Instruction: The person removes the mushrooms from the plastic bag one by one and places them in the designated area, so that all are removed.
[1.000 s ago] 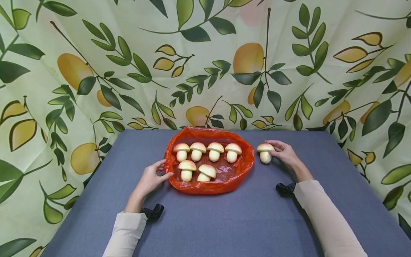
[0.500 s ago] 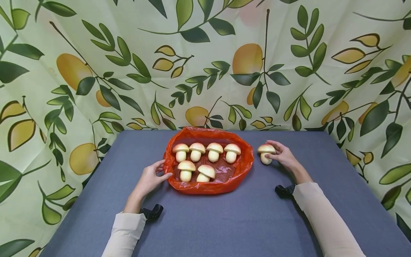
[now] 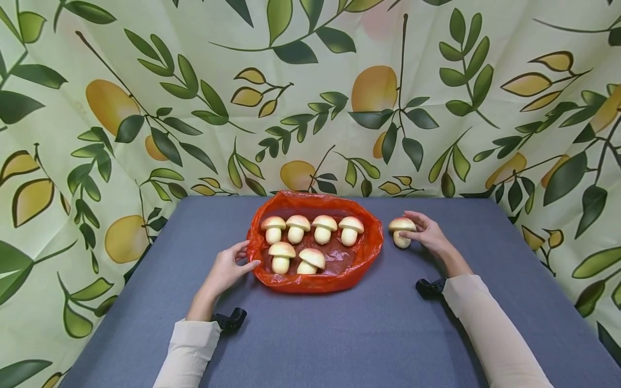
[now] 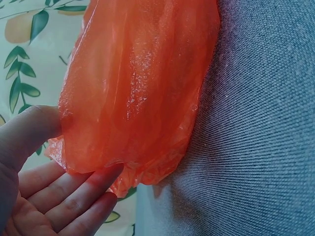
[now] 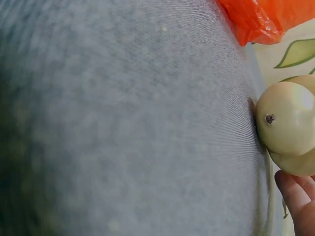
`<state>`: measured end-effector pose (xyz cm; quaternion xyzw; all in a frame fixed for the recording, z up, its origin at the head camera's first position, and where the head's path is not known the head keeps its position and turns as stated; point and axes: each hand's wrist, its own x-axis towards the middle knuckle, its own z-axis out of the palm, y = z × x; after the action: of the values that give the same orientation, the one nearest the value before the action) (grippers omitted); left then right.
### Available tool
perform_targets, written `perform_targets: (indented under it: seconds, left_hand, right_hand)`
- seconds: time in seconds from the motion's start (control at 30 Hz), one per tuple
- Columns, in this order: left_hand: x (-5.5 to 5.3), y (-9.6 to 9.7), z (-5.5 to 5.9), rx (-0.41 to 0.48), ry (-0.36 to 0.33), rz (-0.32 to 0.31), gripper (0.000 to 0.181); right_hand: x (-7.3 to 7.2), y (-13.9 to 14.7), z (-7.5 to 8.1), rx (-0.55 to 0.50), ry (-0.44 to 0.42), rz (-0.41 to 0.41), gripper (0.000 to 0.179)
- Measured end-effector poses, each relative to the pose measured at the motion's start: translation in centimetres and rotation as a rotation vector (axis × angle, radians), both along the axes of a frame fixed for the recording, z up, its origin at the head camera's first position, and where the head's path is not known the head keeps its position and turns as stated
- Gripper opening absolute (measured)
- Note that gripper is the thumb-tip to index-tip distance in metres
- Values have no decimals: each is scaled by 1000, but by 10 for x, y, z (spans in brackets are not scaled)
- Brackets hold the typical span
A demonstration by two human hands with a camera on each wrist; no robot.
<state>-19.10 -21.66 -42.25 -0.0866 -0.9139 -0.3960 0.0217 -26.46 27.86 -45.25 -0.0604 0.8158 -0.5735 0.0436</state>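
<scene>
Six mushrooms [image 3: 298, 221] sit inside the bag [image 3: 310, 286], left hand [image 3: 227, 270] spread against it, right hand [image 3: 432, 235] pinching another mushroom [image 3: 401, 223].

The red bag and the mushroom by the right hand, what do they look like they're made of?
Red bag: thin plastic film, glossy and slightly see-through, judging by its crinkles and bright highlights.
Mushroom at the right hand: perhaps foam or hard plastic; its smooth, faintly shiny skin looks artificial, but the exact material is unclear.

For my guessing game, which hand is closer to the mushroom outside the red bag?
Right. The right hand holds that mushroom beside the red bag; the left hand touches the bag's opposite side, farther away.
</scene>
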Motion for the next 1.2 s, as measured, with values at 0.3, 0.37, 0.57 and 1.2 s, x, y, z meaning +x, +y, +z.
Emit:
perform_targets:
  seconds: [0.3,0.37,0.57,1.2]
  left_hand:
    - [0,0,1,1,-13,1,58]
    - [-1,0,1,1,-17,5,58]
    - [-1,0,2,-4,-23,7,59]
    - [0,1,1,11,-8,-1,58]
  right_hand:
    - [8,5,12,-36,32,-49,67]
    - [10,7,14,-58,43,-52,62]
    - [15,10,19,-215,86,-52,43]
    - [47,-11,42,-338,202,0,35]
